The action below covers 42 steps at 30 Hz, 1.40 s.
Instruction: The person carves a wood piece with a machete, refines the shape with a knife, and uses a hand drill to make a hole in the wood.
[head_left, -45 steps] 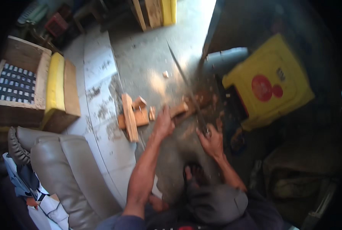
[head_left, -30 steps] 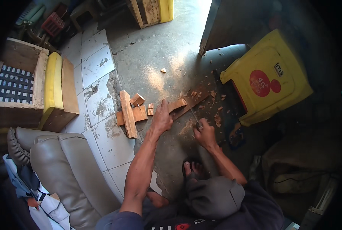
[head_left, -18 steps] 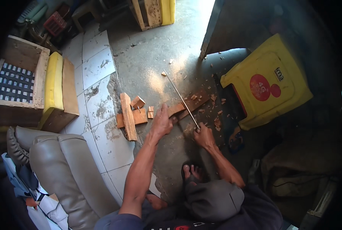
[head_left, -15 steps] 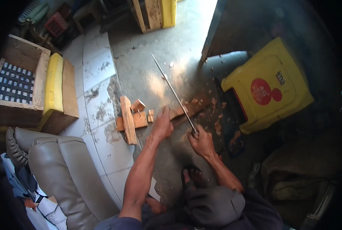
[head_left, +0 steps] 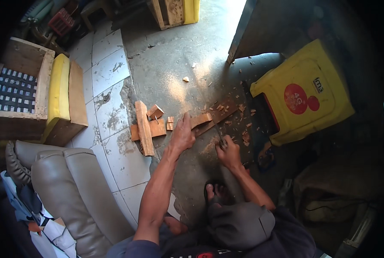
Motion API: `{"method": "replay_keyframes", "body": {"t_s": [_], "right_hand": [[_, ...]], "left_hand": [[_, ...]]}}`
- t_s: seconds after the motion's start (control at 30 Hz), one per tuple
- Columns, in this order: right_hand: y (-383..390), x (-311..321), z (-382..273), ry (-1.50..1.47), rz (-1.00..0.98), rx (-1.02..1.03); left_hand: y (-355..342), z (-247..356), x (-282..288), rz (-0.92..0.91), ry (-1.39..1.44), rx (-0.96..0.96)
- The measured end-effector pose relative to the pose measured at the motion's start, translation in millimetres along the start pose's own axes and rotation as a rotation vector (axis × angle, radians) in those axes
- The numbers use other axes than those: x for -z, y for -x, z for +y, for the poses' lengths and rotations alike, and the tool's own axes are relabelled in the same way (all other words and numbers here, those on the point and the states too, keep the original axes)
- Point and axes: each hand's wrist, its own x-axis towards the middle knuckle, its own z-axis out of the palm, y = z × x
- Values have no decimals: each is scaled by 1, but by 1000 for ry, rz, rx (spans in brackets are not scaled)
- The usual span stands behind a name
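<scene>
Clearly the left hand (head_left: 183,134) pinned the wood strip (head_left: 209,120) flat on the concrete floor (head_left: 170,64) while the right hand's fingers (head_left: 224,147) were wrapped shut on the blade (head_left: 218,131), so a glancing stroke risked cutting the pinning fingers nearby.

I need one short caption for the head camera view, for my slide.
Left hand steadies a brown wooden strip on the concrete floor while the right hand holds a thin metal blade against it.

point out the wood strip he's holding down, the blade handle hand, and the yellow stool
wood strip (head_left: 202,119), head view, on its lighter left end.
right hand (head_left: 227,150), head view, on its back, gripping the blade.
yellow stool (head_left: 304,92), head view, on its top face.
</scene>
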Motion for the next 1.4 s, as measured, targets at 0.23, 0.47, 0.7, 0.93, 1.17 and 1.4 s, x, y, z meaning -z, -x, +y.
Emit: {"method": "replay_keyframes", "body": {"t_s": [0.23, 0.47, 0.7, 0.93, 1.17, 1.4], "right_hand": [[-5, 5, 6, 14, 14, 6], [-6, -10, 18, 56, 41, 49], [-8, 0, 6, 93, 90, -27], [-3, 5, 27, 188, 33, -13], [27, -1, 63, 54, -24, -233], [22, 9, 23, -55, 10, -69]], "left_hand": [[0, -9, -10, -45, 27, 34], [-1, 0, -16, 97, -88, -189], [-4, 12, -11, 95, -91, -134], [-3, 4, -10, -1, -23, -44], [12, -12, -2, -9, 66, 65], [33, -15, -12, 148, 1, -52]]}}
